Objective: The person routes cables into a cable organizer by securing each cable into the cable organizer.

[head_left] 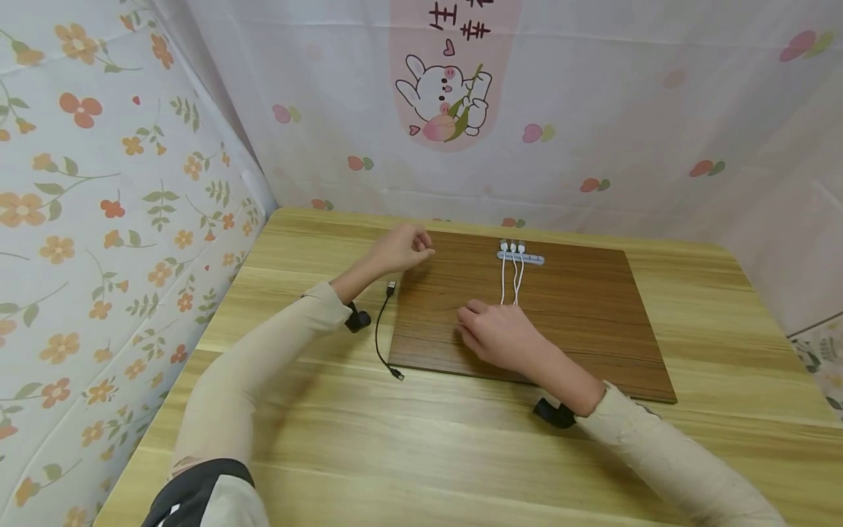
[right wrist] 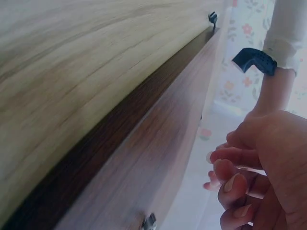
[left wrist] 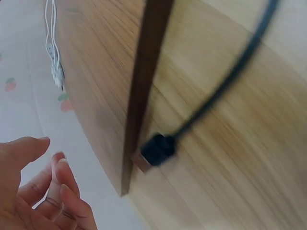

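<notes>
My left hand (head_left: 400, 249) hovers over the back left corner of a dark brown board (head_left: 441, 322), fingers loosely bent and holding nothing. Beside the board's left edge lies a short black USB cable (head_left: 377, 329); its plug (left wrist: 158, 149) sits close to that edge in the left wrist view. My right hand (head_left: 500, 335) is over the front middle of the board, its fingers (right wrist: 235, 184) loosely curled with nothing between them. Three white USB cables (head_left: 515, 277) run from a pale blue cable clip (head_left: 527, 258) toward this hand, which hides their lower parts.
The board rests on a light wood-grain table (head_left: 395, 454). A white curtain with a printed rabbit (head_left: 448, 95) hangs behind the table, and a floral curtain (head_left: 99, 219) borders the left side. Both wrists wear dark cameras (head_left: 358, 319).
</notes>
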{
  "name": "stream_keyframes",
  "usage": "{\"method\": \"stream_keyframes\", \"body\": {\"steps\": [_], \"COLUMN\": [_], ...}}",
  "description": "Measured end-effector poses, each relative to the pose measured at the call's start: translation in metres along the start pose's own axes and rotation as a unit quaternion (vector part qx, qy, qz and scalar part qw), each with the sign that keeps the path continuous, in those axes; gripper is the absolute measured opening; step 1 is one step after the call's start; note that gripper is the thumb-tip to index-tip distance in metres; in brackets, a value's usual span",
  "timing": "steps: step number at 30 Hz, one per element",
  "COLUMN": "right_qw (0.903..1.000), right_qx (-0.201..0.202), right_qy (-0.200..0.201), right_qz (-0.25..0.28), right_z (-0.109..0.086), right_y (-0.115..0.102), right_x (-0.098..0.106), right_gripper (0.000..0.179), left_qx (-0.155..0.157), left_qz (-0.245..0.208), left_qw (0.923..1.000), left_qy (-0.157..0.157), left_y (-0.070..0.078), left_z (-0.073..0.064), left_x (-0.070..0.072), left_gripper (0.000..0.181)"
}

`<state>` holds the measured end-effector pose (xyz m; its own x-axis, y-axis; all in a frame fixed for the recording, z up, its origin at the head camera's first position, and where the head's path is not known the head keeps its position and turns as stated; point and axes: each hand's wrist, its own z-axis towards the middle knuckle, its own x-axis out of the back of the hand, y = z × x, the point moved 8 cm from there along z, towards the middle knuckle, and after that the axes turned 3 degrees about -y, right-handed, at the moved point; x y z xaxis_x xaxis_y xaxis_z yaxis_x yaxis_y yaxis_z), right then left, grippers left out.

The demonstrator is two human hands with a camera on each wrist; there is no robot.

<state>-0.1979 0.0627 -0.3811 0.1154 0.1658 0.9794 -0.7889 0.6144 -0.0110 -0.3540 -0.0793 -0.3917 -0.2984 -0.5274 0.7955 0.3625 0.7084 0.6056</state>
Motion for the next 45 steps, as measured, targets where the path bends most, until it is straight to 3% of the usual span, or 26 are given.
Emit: {"method": "stream_keyframes", "body": {"steps": [13,18,25,34,45], "right_qw": [0.9956,0.9917,0.9881,0.9850,0.9848], "right_qx": [0.076,0.102,0.122,0.151,0.142], "right_qy": [-0.037,-0.040,-0.057,-0.063,-0.093], "right_qz": [0.042,0.067,0.074,0.056,0.034], "right_z": [0.011,0.013,0.019,0.024,0.029], "right_y": [-0.038,-0.053,-0.072,-0.090,-0.095], "right_x": [-0.019,-0.027,-0.034,-0.040,-0.042], "right_gripper": [0.015,0.012,0.017,0.022,0.025], "left_qx": [0.012,0.012,0.013,0.022,0.024], "left_qz": [0.006,0.021,0.030,0.011,0.004], "left_qw": [0.9993,0.9982,0.9978,0.9977,0.9977], "left_qy": [-0.034,-0.054,-0.057,-0.064,-0.064], "left_y": [-0.032,-0.043,-0.054,-0.062,-0.062], "left_z": [-0.029,-0.041,-0.050,-0.059,-0.060], "left_x": [0.012,0.013,0.011,0.005,0.001], "left_gripper": [0.023,0.028,0.030,0.030,0.027]}}
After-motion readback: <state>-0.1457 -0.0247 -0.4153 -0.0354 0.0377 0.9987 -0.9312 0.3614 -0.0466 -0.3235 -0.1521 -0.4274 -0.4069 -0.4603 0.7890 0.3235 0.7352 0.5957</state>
